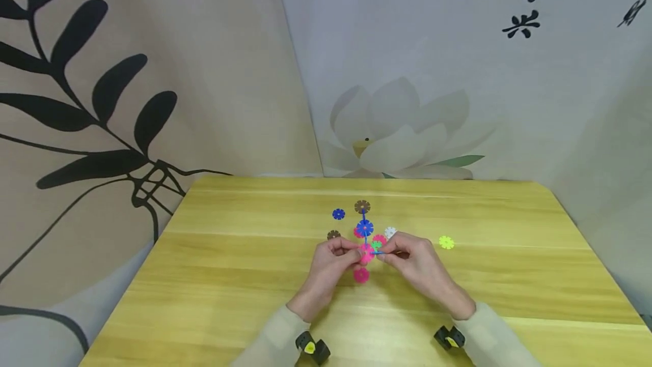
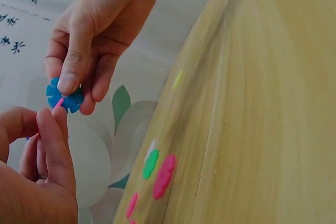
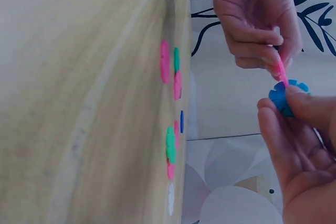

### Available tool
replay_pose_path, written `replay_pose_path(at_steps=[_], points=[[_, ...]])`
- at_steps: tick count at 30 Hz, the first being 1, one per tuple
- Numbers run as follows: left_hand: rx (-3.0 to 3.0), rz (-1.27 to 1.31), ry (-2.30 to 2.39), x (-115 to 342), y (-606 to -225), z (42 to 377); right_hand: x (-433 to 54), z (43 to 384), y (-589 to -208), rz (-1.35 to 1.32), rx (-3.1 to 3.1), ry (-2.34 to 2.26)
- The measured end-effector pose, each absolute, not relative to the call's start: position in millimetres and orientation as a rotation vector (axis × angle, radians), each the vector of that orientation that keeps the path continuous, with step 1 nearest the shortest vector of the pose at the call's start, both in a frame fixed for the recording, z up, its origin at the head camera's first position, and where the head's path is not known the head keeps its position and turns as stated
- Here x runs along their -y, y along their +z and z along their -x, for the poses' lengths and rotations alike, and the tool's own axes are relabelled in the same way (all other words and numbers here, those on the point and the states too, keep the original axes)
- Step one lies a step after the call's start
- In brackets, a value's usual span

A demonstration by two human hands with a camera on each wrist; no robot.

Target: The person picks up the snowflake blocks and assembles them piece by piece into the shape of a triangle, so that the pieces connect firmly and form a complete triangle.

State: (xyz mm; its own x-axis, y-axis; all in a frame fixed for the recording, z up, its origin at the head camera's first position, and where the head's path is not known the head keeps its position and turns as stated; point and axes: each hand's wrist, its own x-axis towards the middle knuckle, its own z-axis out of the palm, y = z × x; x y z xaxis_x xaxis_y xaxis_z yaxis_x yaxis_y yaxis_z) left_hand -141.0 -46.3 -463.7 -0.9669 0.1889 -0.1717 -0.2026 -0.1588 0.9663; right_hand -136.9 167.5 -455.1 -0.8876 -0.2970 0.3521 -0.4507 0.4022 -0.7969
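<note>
- Head view has your left hand (image 1: 328, 271) and right hand (image 1: 420, 265) near each other over the bench (image 1: 214, 287), a pink disc (image 1: 367, 256) and a blue disc (image 1: 377, 252) between them.
- Your left grip is closed down to a pinch on the pink disc; your right grip pinches the blue disc just as narrowly, thumb on its face.
- The step in hand looks like fitting a slot of the blue disc onto the pink one's edge. Line the slots up, hold the two discs crosswise, and push straight; a slanted push would probably bend the plastic.
- Best to pinch close to the joint and leave the slots uncovered by your fingertips.
- A string of blue and brown discs (image 1: 364, 227) runs beyond the pink disc and looks joined to it, so steady your left hand to spare those joints.
- Head view shows the blue disc almost edge-on; both wrist views turn its slotted face to you, with the pink edge meeting it. How deeply they engage, you cannot tell.
- Only the head view lays out that string plainly, along with a loose brown disc (image 1: 333, 235) beside your left hand.
</note>
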Motion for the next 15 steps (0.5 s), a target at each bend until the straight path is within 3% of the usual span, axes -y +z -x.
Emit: replay_pose_path(at_steps=[15], points=[[-1.901, -0.003, 2.225, 50.4, -464.3, 134.9, -164.1, 135.7, -456.9, -0.701, 2.493, 1.348]])
